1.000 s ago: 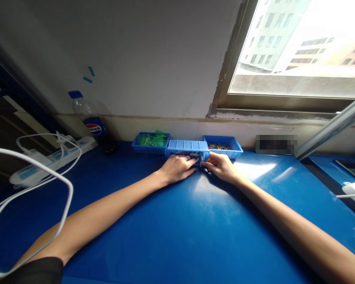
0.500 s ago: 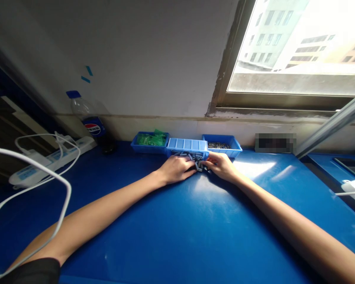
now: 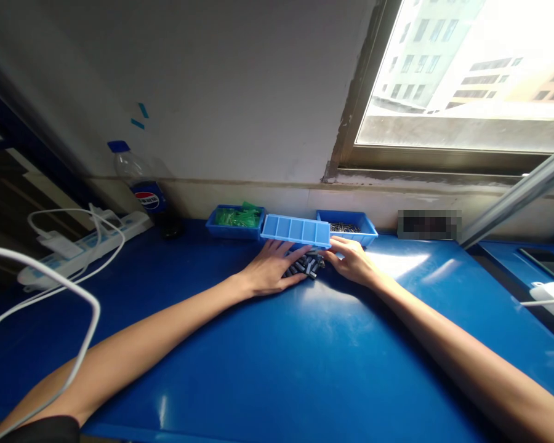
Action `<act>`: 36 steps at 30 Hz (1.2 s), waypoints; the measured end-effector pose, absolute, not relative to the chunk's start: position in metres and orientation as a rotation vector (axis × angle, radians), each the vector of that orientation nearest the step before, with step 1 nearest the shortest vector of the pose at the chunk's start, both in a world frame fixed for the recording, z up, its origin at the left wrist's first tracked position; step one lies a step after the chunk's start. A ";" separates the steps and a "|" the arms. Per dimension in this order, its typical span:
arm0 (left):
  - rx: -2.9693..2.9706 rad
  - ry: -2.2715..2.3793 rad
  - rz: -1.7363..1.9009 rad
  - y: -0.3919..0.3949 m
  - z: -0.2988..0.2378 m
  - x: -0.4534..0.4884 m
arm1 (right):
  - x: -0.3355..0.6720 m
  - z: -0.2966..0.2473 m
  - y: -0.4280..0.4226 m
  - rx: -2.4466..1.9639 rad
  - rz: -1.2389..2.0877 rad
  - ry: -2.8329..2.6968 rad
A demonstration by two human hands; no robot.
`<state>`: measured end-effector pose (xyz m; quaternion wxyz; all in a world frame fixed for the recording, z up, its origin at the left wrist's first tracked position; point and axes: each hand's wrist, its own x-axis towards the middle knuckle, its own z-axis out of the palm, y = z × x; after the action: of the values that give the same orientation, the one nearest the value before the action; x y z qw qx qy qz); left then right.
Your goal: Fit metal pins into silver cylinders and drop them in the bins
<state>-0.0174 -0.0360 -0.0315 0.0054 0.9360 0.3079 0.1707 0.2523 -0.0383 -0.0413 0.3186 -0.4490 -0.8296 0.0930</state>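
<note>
A light blue plastic bin (image 3: 295, 230) is tipped over, its ribbed underside up, in the middle at the back. Below its lower edge lies a heap of small grey and dark cylindrical parts (image 3: 310, 266) on the table. My left hand (image 3: 272, 266) has its fingers spread, with fingertips at the bin's lower edge and the thumb along the heap's front. At the bin's right end, my right hand (image 3: 348, 258) grips its edge between thumb and fingers. Some of the parts are hidden behind my left fingers and under the bin.
Flanking the tipped bin are a blue bin of green pieces (image 3: 237, 216) and a blue bin of metal screws or pins (image 3: 344, 226). A cola bottle (image 3: 150, 197), a power strip (image 3: 85, 252) and a white cable (image 3: 95, 314) are on the left. A wall runs along the back.
The bin has tipped further, and more parts lie on the table beneath it. My left hand's fingers have spread wider. My right hand stays at the bin's right end.
</note>
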 end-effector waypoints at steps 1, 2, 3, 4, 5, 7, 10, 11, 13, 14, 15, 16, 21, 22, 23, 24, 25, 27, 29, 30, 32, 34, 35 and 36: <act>2.924 0.930 0.522 -0.036 -0.031 -0.018 | 0.252 -0.041 -0.038 -1.143 0.255 -2.186; 2.919 0.890 0.515 -0.037 -0.030 -0.019 | 0.252 -0.041 -0.038 -1.107 0.268 -2.191; 2.913 0.851 0.514 -0.038 -0.029 -0.019 | 0.251 -0.039 -0.038 -1.085 0.277 -2.185; 2.903 0.811 0.517 -0.039 -0.028 -0.020 | 0.250 -0.037 -0.038 -1.087 0.275 -2.162; 2.892 0.772 0.523 -0.041 -0.028 -0.022 | 0.248 -0.034 -0.038 -1.095 0.279 -2.137; 2.871 0.720 0.532 -0.043 -0.026 -0.025 | 0.244 -0.024 -0.035 -1.113 0.348 -2.073; 2.852 0.795 0.545 -0.047 -0.022 -0.030 | 0.234 -0.004 -0.025 -1.153 0.682 -1.928; 2.838 0.876 0.547 -0.048 -0.021 -0.033 | 0.230 0.003 -0.019 -1.177 0.807 -1.863; 2.772 1.075 0.513 -0.050 -0.020 -0.037 | 0.223 0.017 -0.007 -1.232 1.044 -1.741; 2.726 1.164 0.472 -0.051 -0.020 -0.040 | 0.220 0.022 0.000 -1.268 1.160 -1.654; 2.677 1.229 0.418 -0.053 -0.021 -0.042 | 0.218 0.027 0.006 -1.321 1.248 -1.567; 2.631 1.268 0.359 -0.054 -0.023 -0.043 | 0.215 0.031 0.011 -1.372 1.300 -1.499; 2.514 1.218 0.198 -0.063 -0.026 -0.042 | 0.211 0.034 0.014 -1.497 1.267 -1.294; 2.505 1.202 0.189 -0.065 -0.025 -0.039 | 0.212 0.032 0.010 -1.480 1.248 -1.275; 2.504 1.185 0.184 -0.066 -0.024 -0.036 | 0.215 0.031 0.005 -1.461 1.223 -1.270; 2.514 1.170 0.186 -0.068 -0.023 -0.033 | 0.218 0.029 0.000 -1.453 1.179 -1.288; 2.538 1.154 0.196 -0.069 -0.022 -0.029 | 0.223 0.027 -0.006 -1.452 1.100 -1.330; 2.613 1.122 0.240 -0.070 -0.020 -0.023 | 0.237 0.022 -0.018 -1.513 0.787 -1.510; 2.693 1.083 0.284 -0.070 -0.019 -0.017 | 0.254 0.014 -0.029 -1.566 0.278 -1.705; 2.726 1.055 0.292 -0.070 -0.019 -0.015 | 0.264 0.009 -0.033 -1.566 0.071 -1.815; 2.773 0.995 0.274 -0.070 -0.019 -0.010 | 0.281 -0.004 -0.038 -1.595 -0.163 -1.978; 2.801 0.959 0.236 -0.069 -0.019 -0.005 | 0.295 -0.019 -0.040 -1.666 -0.240 -2.027; 2.809 0.955 0.219 -0.068 -0.020 -0.002 | 0.299 -0.026 -0.040 -1.688 -0.257 -2.002; 2.814 0.959 0.205 -0.068 -0.020 0.001 | 0.302 -0.033 -0.040 -1.684 -0.250 -1.976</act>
<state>0.0005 -0.0676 -0.0200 0.0805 0.9412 0.3208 0.0685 0.3021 -0.0396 -0.0325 0.2637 -0.6228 -0.7308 -0.0924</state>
